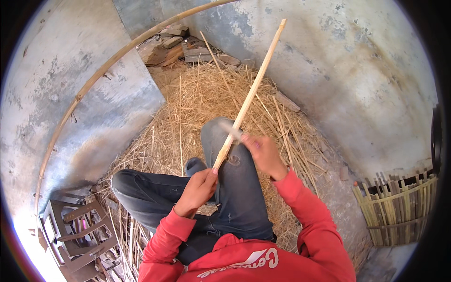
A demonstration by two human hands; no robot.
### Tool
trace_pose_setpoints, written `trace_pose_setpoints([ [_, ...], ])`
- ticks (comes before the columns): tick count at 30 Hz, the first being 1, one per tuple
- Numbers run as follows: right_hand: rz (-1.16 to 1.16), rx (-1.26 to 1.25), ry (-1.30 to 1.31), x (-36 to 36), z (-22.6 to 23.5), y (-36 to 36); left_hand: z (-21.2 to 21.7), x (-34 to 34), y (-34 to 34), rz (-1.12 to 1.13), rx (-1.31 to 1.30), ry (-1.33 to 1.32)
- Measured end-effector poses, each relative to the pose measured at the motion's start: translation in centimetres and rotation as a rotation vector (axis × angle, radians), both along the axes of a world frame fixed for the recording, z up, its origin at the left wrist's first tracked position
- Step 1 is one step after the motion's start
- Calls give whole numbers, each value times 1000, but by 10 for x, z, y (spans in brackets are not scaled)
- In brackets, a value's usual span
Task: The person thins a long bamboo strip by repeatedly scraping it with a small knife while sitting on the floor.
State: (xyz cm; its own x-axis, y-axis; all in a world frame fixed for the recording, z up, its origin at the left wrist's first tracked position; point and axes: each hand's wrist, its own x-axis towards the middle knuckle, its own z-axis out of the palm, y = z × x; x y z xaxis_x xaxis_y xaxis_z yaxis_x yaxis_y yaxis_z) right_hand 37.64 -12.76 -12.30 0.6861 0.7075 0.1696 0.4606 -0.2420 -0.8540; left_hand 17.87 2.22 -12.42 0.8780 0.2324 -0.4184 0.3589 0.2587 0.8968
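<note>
A long pale bamboo strip (257, 84) slants up and away across my raised knee. My left hand (197, 189) is closed round its near end. My right hand (266, 154) grips a knife (230, 129), its blade smeared by motion and lying across the strip just above the knee. The handle is hidden in my fingers. A thin curled shaving (233, 160) rests on my jeans below the blade.
Straw-like shavings (206, 94) and loose thin strips cover the floor ahead. Bricks (173, 41) lie in the far corner between worn walls. A long bent pole (89, 84) leans at left, above a dark wooden frame (84, 230). A slatted basket (397, 211) stands at right.
</note>
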Motion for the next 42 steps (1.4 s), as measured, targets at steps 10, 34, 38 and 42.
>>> trace_pose_setpoints([
  [10, -343, 137, -279, 132, -3, 28, -5, -37, 8, -86, 5, 19],
  [34, 19, -67, -107, 1, 23, 17, 8, -11, 6, -37, -640, 79],
  [38, -162, -53, -217, 69, 19, 28, 7, -17, 10, -57, -671, 102],
  [42, -234, -67, -354, 88, 22, 44, 2, -21, 13, -83, -731, 90],
])
